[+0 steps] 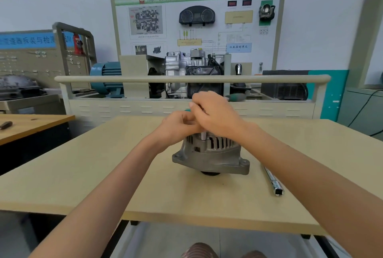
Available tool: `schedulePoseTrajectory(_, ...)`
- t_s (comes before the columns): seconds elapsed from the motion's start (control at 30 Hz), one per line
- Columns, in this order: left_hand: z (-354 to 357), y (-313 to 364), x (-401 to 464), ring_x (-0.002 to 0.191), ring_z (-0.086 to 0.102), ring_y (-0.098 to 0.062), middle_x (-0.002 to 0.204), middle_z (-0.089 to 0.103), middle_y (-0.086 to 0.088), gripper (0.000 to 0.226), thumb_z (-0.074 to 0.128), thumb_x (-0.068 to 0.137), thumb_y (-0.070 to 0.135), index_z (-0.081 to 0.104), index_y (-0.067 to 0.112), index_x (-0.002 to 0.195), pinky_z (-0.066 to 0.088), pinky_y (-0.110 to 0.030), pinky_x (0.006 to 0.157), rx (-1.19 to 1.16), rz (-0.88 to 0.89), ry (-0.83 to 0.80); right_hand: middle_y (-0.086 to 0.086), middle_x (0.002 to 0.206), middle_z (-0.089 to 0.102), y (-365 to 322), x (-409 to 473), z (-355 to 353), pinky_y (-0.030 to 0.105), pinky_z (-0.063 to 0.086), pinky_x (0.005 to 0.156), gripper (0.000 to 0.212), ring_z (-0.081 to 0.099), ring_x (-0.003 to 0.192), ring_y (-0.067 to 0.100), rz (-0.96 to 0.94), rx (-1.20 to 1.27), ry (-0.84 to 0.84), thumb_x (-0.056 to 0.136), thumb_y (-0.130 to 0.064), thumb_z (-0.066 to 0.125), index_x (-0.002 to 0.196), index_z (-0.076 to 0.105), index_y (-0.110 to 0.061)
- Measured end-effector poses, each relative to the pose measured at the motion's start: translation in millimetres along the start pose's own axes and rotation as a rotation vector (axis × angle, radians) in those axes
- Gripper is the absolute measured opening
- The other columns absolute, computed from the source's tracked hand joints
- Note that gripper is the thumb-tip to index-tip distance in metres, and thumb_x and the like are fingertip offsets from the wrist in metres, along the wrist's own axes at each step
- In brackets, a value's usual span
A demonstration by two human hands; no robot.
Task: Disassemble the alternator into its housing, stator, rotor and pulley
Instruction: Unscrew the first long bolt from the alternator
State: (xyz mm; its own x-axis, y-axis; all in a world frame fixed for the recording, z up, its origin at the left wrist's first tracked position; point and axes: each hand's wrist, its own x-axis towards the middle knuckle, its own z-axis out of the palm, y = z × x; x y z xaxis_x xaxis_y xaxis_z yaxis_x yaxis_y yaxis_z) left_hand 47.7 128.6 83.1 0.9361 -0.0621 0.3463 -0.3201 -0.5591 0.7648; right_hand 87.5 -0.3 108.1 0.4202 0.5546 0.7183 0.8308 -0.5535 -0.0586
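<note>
Grey cast metal is what I see: the alternator [210,154] stands near the middle of the tan counter [103,174], pulley end down, so its slotted housing and the fasteners on top face up at me. I have both hands crowded over its top. My right hand [215,114] curls its fingers around a thin silver tool shaft [203,135] that stands upright into the housing, probably working a through bolt. My left hand [179,124] sits just beside it, fingers curled toward the same spot, likely steadying the shaft; whether it truly grips anything I cannot tell. A chrome socket bar [273,181] lies on the counter to the right, near at hand for later.
</note>
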Motion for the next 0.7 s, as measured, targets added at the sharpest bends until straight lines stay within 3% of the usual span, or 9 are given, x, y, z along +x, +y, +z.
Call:
schedulePoseTrajectory(0.1, -3, -1, 1, 0.099, 0.068, -0.018, 0.099, 0.074, -0.01, 0.016, 0.068, 0.088, 0.018, 0.073, 0.007, 0.098, 0.051, -0.027, 0.094, -0.025, 0.009, -0.043, 0.002, 0.056, 0.037, -2, 5, 3, 0.023, 0.028, 0.061, 0.039, 0.036, 0.064, 0.01, 0.093, 0.425, 0.007, 0.089, -0.023, 0.043, 0.053, 0.037, -0.012)
schedulePoseTrajectory(0.2, -4, -1, 4, 0.1, 0.065, -0.032, 0.102, 0.071, -0.022, 0.026, 0.069, 0.087, 0.017, 0.07, -0.004, 0.102, 0.047, -0.033, 0.099, -0.029, 0.001, -0.049, 0.004, 0.054, 0.04, -2, 5, 5, 0.035, 0.035, 0.066, 0.036, 0.041, 0.063, 0.018, 0.18, 0.643, 0.044, 0.082, -0.021, 0.043, 0.048, 0.038, -0.012)
schedulePoseTrajectory(0.27, -4, -1, 6, 0.085, 0.063, -0.027, 0.09, 0.067, -0.018, 0.029, 0.07, 0.085, 0.013, 0.065, -0.012, 0.1, 0.049, -0.024, 0.093, -0.026, -0.006, -0.048, 0.005, 0.057, 0.04, -1, 3, 2, 0.04, 0.035, 0.064, 0.037, 0.041, 0.061, 0.018, 0.123, 0.492, 0.026, 0.088, -0.016, 0.044, 0.051, 0.039, -0.011)
schedulePoseTrajectory(0.3, -4, -1, 7, 0.081, 0.061, -0.019, 0.085, 0.064, -0.014, 0.024, 0.07, 0.084, 0.008, 0.065, -0.012, 0.096, 0.051, -0.017, 0.082, -0.022, -0.009, -0.037, 0.004, 0.057, 0.039, -1, 3, 1, 0.04, 0.032, 0.062, 0.037, 0.039, 0.059, 0.015, 0.07, 0.334, 0.012, 0.09, -0.014, 0.045, 0.054, 0.038, -0.011)
schedulePoseTrajectory(0.37, -4, 4, 5, 0.077, 0.063, -0.012, 0.079, 0.068, -0.006, 0.005, 0.07, 0.082, 0.002, 0.07, 0.0, 0.086, 0.051, -0.013, 0.068, -0.018, -0.014, -0.007, -0.002, 0.057, 0.039, -3, 4, 0, 0.033, 0.026, 0.059, 0.035, 0.038, 0.058, 0.012, -0.028, 0.035, -0.014, 0.093, -0.019, 0.046, 0.059, 0.039, -0.014)
schedulePoseTrajectory(0.43, -2, 10, 3, 0.086, 0.066, -0.02, 0.084, 0.071, -0.007, 0.007, 0.073, 0.079, 0.009, 0.07, 0.01, 0.086, 0.056, -0.028, 0.078, 0.007, -0.01, 0.023, -0.001, 0.062, 0.04, -9, 6, 1, 0.03, 0.026, 0.06, 0.032, 0.041, 0.061, 0.017, -0.026, -0.172, -0.009, 0.096, -0.031, 0.041, 0.069, 0.042, -0.013)
schedulePoseTrajectory(0.53, 6, 17, 1, 0.101, 0.062, -0.033, 0.095, 0.07, -0.019, 0.042, 0.064, 0.059, 0.034, 0.069, 0.005, 0.089, 0.047, -0.051, 0.096, 0.1, -0.046, 0.083, 0.0, 0.064, 0.039, -17, 9, 4, 0.029, 0.028, 0.051, 0.032, 0.042, 0.065, 0.021, 0.148, -0.414, 0.008, 0.098, -0.036, 0.033, 0.079, 0.046, -0.015)
schedulePoseTrajectory(0.63, 14, 16, 2, 0.101, 0.061, -0.036, 0.097, 0.069, -0.024, 0.058, 0.058, 0.053, 0.038, 0.066, -0.004, 0.093, 0.042, -0.054, 0.101, 0.119, -0.065, 0.1, 0.002, 0.073, 0.051, -21, 15, -1, 0.029, 0.042, 0.059, 0.022, 0.054, 0.07, 0.025, 0.24, -0.59, -0.106, 0.094, -0.019, 0.038, 0.081, 0.054, -0.015)
schedulePoseTrajectory(0.7, 13, 14, 2, 0.103, 0.06, -0.034, 0.096, 0.07, -0.02, 0.054, 0.06, 0.054, 0.039, 0.067, 0.001, 0.092, 0.041, -0.053, 0.102, 0.111, -0.063, 0.104, -0.001, 0.063, 0.041, -21, 15, -2, 0.026, 0.033, 0.05, 0.019, 0.048, 0.06, 0.02, 0.183, -0.591, -0.092, 0.093, -0.019, 0.039, 0.076, 0.047, -0.015)
